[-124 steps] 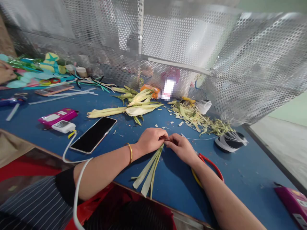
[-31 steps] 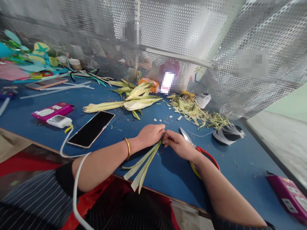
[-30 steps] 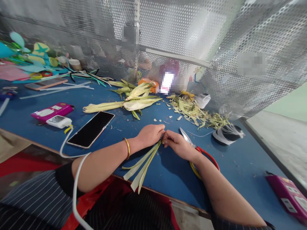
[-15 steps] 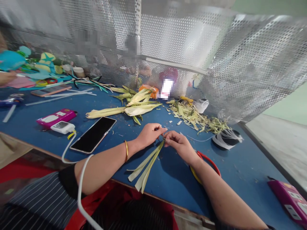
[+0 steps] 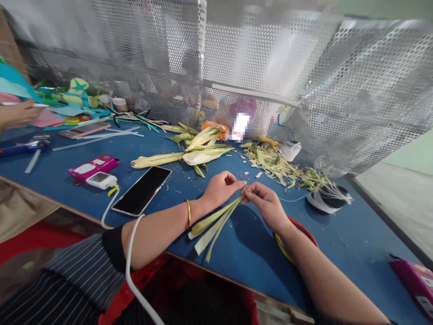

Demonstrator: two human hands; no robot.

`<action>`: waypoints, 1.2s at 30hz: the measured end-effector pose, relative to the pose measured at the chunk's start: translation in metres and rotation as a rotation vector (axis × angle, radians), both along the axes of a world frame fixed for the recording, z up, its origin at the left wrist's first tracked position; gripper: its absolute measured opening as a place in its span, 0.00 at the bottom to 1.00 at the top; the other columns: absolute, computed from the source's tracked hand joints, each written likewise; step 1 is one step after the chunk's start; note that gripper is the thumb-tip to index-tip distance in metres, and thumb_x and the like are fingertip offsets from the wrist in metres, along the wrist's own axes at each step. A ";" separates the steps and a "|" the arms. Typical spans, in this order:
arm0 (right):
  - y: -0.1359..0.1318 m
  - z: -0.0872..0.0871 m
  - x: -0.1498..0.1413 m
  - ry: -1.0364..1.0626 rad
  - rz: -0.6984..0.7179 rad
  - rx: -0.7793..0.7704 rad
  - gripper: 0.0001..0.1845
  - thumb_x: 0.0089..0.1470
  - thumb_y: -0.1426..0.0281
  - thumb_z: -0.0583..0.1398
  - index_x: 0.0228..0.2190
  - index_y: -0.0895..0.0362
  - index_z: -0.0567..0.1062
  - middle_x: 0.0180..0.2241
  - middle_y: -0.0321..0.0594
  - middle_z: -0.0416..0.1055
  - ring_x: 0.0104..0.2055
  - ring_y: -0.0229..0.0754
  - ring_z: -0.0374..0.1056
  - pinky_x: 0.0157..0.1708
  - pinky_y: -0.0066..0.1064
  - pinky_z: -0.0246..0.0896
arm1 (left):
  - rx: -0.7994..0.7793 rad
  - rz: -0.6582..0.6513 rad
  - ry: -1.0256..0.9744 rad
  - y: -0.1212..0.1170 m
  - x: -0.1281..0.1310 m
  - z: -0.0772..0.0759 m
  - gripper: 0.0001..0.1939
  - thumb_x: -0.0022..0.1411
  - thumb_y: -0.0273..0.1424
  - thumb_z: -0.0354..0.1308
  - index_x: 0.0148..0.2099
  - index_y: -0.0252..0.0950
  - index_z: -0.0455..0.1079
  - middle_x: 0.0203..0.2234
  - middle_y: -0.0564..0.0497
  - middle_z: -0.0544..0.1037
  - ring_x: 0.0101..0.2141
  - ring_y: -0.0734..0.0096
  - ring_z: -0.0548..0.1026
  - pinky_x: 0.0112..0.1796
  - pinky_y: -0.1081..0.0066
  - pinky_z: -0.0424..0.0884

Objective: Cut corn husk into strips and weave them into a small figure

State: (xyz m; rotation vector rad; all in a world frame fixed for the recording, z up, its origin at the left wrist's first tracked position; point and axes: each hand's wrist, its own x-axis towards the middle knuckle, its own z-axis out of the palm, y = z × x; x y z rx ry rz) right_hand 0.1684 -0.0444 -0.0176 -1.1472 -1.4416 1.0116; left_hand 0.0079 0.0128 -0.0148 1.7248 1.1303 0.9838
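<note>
So your right hand (image 5: 265, 203) had thumb and fingertips pinching the gathered top of a bundle of long, flat, pale green husk strips (image 5: 216, 223). Your left hand (image 5: 219, 187), the one with the shiny gold bangle (image 5: 188, 214), was right up by those fingertips, thumb stretched out and fingers curled, but I couldn't tell what, if anything, it was gripping. The strips fanned down to loose ends just short of the near edge of the blue table (image 5: 338, 253). Red-and-yellow looped handles (image 5: 305, 229) poked out under your right wrist. Further off, a black spool wrapped in white strands (image 5: 327, 198) sat by the far right corner, with a heap of shredded green-yellow husk scraps (image 5: 277, 164) along the far edge. Whole pale husks (image 5: 203, 151) lay left of that, and a flat black-screened phone (image 5: 142, 192) was between them and the near edge.
</note>
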 end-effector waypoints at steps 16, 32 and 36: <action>-0.002 -0.003 0.006 -0.074 -0.068 0.094 0.09 0.51 0.62 0.64 0.27 0.55 0.73 0.23 0.34 0.71 0.25 0.38 0.66 0.30 0.33 0.62 | -0.595 -0.503 -0.090 -0.019 -0.002 0.008 0.08 0.64 0.29 0.52 0.34 0.32 0.68 0.20 0.57 0.68 0.15 0.85 0.56 0.16 0.78 0.49; -0.001 -0.004 0.008 0.013 -0.048 0.058 0.11 0.46 0.61 0.67 0.25 0.54 0.74 0.22 0.34 0.72 0.24 0.39 0.67 0.30 0.34 0.63 | -0.654 -0.554 -0.032 -0.011 0.002 0.009 0.06 0.63 0.25 0.52 0.34 0.32 0.69 0.21 0.57 0.66 0.15 0.86 0.55 0.16 0.80 0.47; -0.001 -0.003 0.007 -0.003 -0.036 0.041 0.13 0.46 0.59 0.67 0.25 0.54 0.74 0.21 0.35 0.72 0.24 0.39 0.67 0.29 0.34 0.63 | -0.647 -0.577 -0.001 -0.011 0.003 0.010 0.06 0.60 0.23 0.52 0.33 0.32 0.70 0.20 0.56 0.67 0.15 0.85 0.55 0.16 0.80 0.47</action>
